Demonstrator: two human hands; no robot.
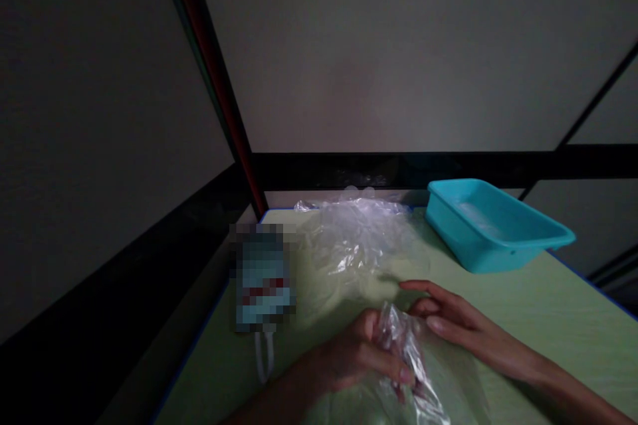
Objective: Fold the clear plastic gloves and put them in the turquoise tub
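A clear plastic bag [416, 365] hangs between my hands at the bottom of the view, its film creased and shiny. My left hand [366, 352] is closed on the bunched film, with the thumb lying across it. On the other side, my right hand [456, 322] pinches the bag's upper edge between thumb and curled fingers, while its index finger points out to the left. The fingertips of the right hand are partly hidden where they meet the film. The lower part of the bag runs out of the frame.
Crumpled clear plastic bags [359, 232] lie in a pile at the back of the pale green table [538, 319]. A turquoise plastic basin [478, 236] stands at the back right. To the left lies a blurred-out object [264, 279] with a white strap [265, 355]. Walls rise behind and left.
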